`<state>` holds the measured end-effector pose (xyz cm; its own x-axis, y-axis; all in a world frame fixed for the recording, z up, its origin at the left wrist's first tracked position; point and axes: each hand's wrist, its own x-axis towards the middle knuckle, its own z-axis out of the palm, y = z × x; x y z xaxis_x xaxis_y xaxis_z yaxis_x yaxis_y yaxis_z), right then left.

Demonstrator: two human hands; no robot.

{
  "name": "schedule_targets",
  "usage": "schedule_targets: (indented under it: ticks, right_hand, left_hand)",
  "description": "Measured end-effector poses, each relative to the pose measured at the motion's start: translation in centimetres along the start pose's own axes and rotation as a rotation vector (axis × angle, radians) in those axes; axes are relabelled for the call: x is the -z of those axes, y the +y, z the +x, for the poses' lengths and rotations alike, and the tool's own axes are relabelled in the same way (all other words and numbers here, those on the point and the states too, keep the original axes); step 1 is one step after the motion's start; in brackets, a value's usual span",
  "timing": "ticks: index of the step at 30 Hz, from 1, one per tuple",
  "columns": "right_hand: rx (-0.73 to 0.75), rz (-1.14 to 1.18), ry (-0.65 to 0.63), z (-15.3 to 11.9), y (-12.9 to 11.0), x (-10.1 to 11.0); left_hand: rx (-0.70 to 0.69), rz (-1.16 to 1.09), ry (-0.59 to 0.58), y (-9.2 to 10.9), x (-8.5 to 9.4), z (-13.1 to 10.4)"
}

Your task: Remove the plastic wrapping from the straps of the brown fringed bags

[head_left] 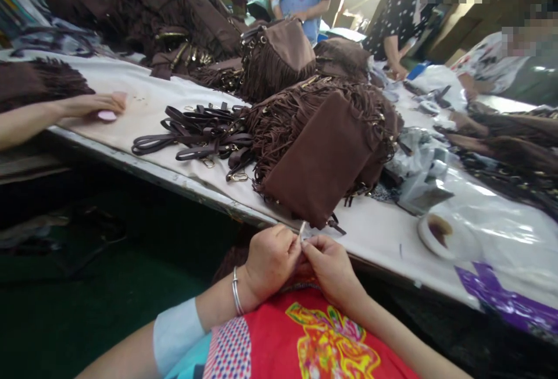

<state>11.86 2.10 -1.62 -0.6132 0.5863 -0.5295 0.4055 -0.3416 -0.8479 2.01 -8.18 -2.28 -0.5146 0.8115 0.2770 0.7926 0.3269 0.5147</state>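
My left hand [271, 260], with a silver bangle on the wrist, is closed at the table's front edge. My right hand [333, 268] meets it, thumb and fingers pinched together. A small thin whitish piece [302, 230] sticks up between the fingertips of both hands; its kind is too small to make out. Just beyond my fingers lies a brown flat-sided pouch [320, 155] on a heap of fringed brown bags [279, 117]. To its left, dark straps [196, 135] with gold-coloured clasps are piled loosely.
Another person's hand [98, 106] rests at the left on the white-covered table [143, 97], by a pink flat piece. Brown fringed goods [143, 7] are heaped behind. A white bowl [436, 236] with brown contents, clear plastic [492, 204] and purple packaging [508, 297] lie right. Several people work opposite.
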Motion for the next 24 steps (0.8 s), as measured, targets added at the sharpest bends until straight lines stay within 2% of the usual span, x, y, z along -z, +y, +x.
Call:
schedule_targets:
  ticks: [3,7,12,14,16,18,20,22,24]
  right_hand:
    - [0.108,-0.109,0.063,0.2,0.2,0.0]
    - [0.181,-0.117,0.125,0.6,0.2,0.3]
    - [0.090,0.170,0.028,0.9,0.9,0.9]
    - [0.065,0.257,0.015,1.0,1.4,1.0]
    - [0.049,0.287,0.003,1.1,1.8,1.1]
    - [0.064,0.206,-0.070,0.9,1.8,1.6]
    - [0.209,-0.031,-0.109,0.7,1.5,2.7]
    - [0.467,-0.316,0.005,0.7,0.9,4.4]
    - [0.711,-0.559,0.213,1.2,0.1,6.3]
  left_hand:
    - [0.000,-0.015,0.035,0.4,-0.3,-0.4]
    - [-0.111,0.034,-0.026,1.3,0.0,-0.3]
    - [-0.327,0.208,-0.116,1.8,0.4,-0.6]
    - [-0.433,0.205,-0.145,1.7,0.5,-1.0]
    - [-0.476,0.128,-0.177,1.5,0.6,-1.4]
    - [-0.384,0.012,-0.175,1.4,0.8,-1.6]
    - [-0.201,-0.105,-0.106,1.4,1.2,-1.4]
    - [-0.034,-0.224,-0.039,1.7,1.6,-0.8]
    - [0.086,-0.360,-0.062,2.4,1.4,-0.1]
